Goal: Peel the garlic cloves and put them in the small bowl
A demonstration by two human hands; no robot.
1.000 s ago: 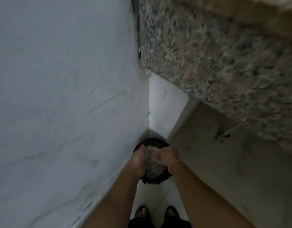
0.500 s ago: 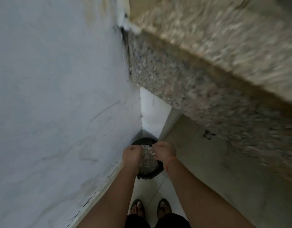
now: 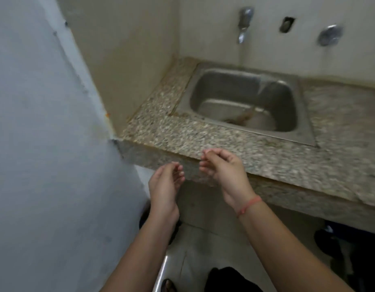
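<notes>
While neither the garlic cloves nor the small bowl show anywhere in the frame, both hands hang at lower centre, just in front of the speckled desk [image 3: 182, 135] edge. The left hand [image 3: 164, 186] is loosely curled and empty. The right hand [image 3: 224, 171] brings thumb and forefinger together, whether on a scrap of skin I cannot tell. Water runs from the tap [image 3: 243, 24] into the sink [image 3: 304, 114] at upper right. The risk, I judge: wet fingers would let cloves slip and papery peel cling.
</notes>
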